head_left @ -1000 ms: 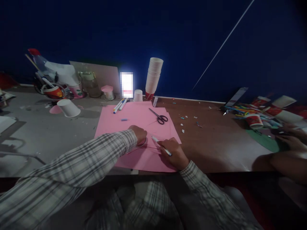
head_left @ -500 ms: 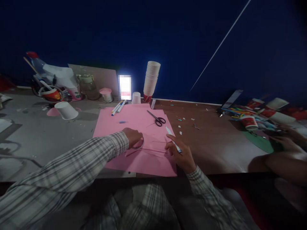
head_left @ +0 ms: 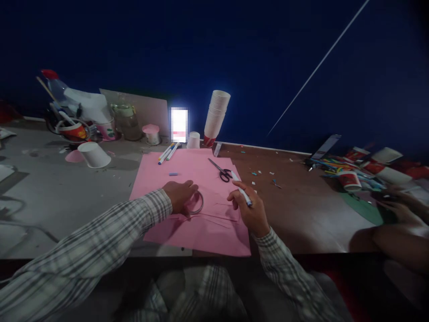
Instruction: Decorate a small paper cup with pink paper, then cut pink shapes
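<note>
Pink paper sheets (head_left: 194, 232) lie on the table in front of me. My left hand (head_left: 181, 196) grips a round ring (head_left: 202, 203) by its left side, low over the paper. Between the thumb and fingers of my right hand (head_left: 248, 203) is a white marker (head_left: 241, 190), its blue end pointing down toward me. Beyond that hand, black-handled scissors (head_left: 224, 173) rest on the paper. A small blue cap (head_left: 173, 174) lies farther up the sheet, and several markers (head_left: 169, 153) are at its far left corner.
A tall stack of paper cups (head_left: 217, 114) stands at the back beside a small white cup (head_left: 193, 140). At left are a tipped cup (head_left: 94, 155) and a jar (head_left: 127, 123). Paper scraps and another person's arm (head_left: 385, 237) are at right.
The ring has come away from beneath my left hand and shows more fully. My right hand has shifted slightly left with the marker. The whole view has shifted a little.
</note>
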`<act>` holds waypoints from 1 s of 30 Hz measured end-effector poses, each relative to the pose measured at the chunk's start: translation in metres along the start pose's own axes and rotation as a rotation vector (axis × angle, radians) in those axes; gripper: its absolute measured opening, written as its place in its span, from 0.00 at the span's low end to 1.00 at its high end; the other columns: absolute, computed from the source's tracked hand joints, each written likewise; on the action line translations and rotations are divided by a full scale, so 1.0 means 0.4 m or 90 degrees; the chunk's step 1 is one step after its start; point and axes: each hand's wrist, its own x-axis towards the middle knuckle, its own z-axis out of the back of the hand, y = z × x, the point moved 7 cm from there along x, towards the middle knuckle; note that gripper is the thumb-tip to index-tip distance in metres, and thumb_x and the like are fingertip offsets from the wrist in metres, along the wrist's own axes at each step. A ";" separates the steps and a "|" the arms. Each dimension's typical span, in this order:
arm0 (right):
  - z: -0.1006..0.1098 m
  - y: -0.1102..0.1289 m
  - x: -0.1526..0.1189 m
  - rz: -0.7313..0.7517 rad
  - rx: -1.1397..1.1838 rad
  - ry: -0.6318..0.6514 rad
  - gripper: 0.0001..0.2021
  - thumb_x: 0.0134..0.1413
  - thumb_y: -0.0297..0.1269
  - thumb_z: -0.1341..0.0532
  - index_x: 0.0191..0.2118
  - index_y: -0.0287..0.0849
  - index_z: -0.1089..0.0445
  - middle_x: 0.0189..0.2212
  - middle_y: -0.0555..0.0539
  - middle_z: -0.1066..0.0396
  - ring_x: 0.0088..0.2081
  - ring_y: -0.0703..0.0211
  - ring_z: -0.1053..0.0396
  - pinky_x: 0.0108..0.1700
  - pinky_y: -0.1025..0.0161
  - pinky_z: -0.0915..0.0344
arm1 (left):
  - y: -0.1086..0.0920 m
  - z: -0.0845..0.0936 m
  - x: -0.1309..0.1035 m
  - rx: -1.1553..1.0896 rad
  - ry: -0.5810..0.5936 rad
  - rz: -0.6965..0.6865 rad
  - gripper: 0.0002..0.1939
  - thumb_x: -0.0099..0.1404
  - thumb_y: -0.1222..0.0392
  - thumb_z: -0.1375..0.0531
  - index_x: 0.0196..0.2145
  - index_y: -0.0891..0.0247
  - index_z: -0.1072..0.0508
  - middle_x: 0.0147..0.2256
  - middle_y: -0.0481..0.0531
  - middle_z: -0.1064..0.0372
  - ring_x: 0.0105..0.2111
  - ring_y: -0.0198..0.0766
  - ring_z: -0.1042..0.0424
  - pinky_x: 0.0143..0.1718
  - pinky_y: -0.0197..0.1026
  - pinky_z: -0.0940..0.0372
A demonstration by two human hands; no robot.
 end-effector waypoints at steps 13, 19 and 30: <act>-0.068 -0.043 0.107 0.044 -0.167 -0.012 0.17 0.61 0.38 0.44 0.54 0.40 0.34 0.32 0.46 0.24 0.30 0.57 0.28 0.35 0.59 0.29 | 0.216 0.081 -0.093 -0.155 -0.224 0.178 0.40 0.63 0.40 0.46 0.66 0.65 0.48 0.60 0.66 0.35 0.54 0.60 0.30 0.46 0.53 0.33; -0.170 -0.082 0.112 0.132 -0.395 0.075 0.20 0.54 0.32 0.43 0.54 0.37 0.34 0.37 0.39 0.24 0.42 0.45 0.28 0.46 0.49 0.29 | 0.347 0.019 -0.138 -0.153 -0.262 0.372 0.36 0.65 0.41 0.48 0.64 0.63 0.46 0.54 0.71 0.32 0.45 0.67 0.26 0.40 0.56 0.33; -0.210 -0.087 0.063 0.159 -0.410 0.058 0.24 0.56 0.32 0.41 0.60 0.41 0.39 0.43 0.39 0.25 0.44 0.44 0.28 0.45 0.46 0.29 | 0.385 -0.027 -0.135 -0.145 -0.298 0.450 0.32 0.68 0.40 0.49 0.59 0.66 0.43 0.53 0.68 0.31 0.42 0.59 0.25 0.42 0.51 0.35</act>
